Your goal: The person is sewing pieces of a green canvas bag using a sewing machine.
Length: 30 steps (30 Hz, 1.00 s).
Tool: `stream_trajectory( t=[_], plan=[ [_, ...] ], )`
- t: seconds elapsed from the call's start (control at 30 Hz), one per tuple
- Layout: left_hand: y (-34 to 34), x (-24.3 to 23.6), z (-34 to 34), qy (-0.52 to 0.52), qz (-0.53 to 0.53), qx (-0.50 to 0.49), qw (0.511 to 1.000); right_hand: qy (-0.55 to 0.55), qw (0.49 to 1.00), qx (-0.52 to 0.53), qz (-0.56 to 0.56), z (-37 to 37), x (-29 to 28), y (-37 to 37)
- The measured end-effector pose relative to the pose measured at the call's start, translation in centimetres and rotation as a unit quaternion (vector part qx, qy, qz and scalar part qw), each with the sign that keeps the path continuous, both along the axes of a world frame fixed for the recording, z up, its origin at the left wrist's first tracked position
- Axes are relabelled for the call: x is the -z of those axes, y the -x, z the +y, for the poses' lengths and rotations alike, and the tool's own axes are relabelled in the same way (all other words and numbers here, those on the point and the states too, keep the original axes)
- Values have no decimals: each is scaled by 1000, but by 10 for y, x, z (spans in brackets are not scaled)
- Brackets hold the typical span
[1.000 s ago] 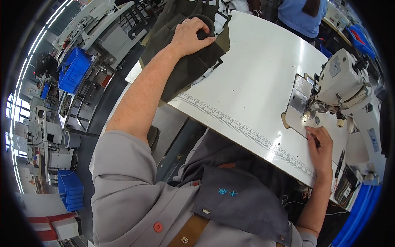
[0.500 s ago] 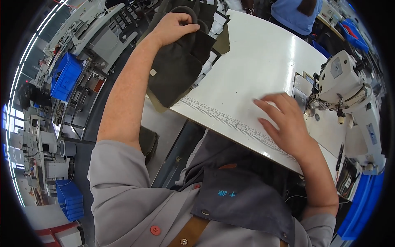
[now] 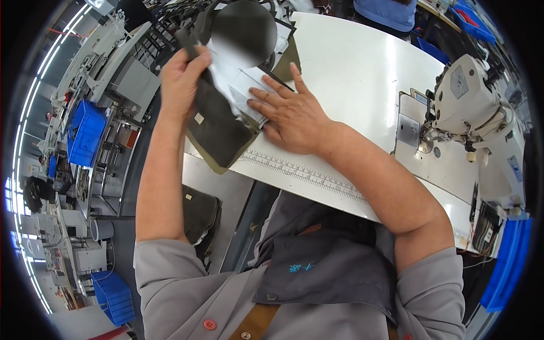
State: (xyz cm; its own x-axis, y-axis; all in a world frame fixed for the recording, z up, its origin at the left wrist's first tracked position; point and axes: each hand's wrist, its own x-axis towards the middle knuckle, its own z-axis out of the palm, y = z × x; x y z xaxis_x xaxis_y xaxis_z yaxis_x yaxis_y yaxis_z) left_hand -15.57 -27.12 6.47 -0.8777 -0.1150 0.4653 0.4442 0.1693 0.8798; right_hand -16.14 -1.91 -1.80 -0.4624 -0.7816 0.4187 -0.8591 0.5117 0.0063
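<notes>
At the left end of the table, my left hand (image 3: 184, 82) is closed on a raised edge of a dark olive fabric piece (image 3: 218, 122). A small pale square tag sits on the fabric near its left side. Under the lifted edge a white sheet-like layer (image 3: 232, 79) shows; its kind I cannot make out. My right hand (image 3: 297, 116) lies with spread fingers, its fingertips on the white layer and its palm over the table. The far part of the fabric stack is blurred.
A white sewing machine (image 3: 464, 107) stands at the right of the white table (image 3: 345, 68), with a printed ruler scale (image 3: 300, 171) along the near edge. More dark fabric (image 3: 198, 215) hangs below the table's left. Another person in blue (image 3: 385, 12) sits beyond.
My left hand has drawn an edge of the fabric left and nearer, baring the white layer. My right hand has crossed from near the sewing machine to the stack.
</notes>
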Motion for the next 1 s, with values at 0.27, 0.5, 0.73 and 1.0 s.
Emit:
stream_trajectory(
  t=[0.27, 0.5, 0.73, 1.0],
  plan=[
    [-103, -112, -34, 25, 64, -183, 981, 9, 1000, -7, -28, 9, 21, 10],
    [-131, -103, 78, 221, -27, -22, 975, -47, 996, -72, 23, 71, 7, -72],
    [-14, 7, 204, 74, -193, 133, 969, -44, 987, 69, -141, 240, -16, -125],
    [-35, 61, 307, 382, 64, 140, 911, 108, 972, 142, -151, 304, 8, -147]
  ],
)
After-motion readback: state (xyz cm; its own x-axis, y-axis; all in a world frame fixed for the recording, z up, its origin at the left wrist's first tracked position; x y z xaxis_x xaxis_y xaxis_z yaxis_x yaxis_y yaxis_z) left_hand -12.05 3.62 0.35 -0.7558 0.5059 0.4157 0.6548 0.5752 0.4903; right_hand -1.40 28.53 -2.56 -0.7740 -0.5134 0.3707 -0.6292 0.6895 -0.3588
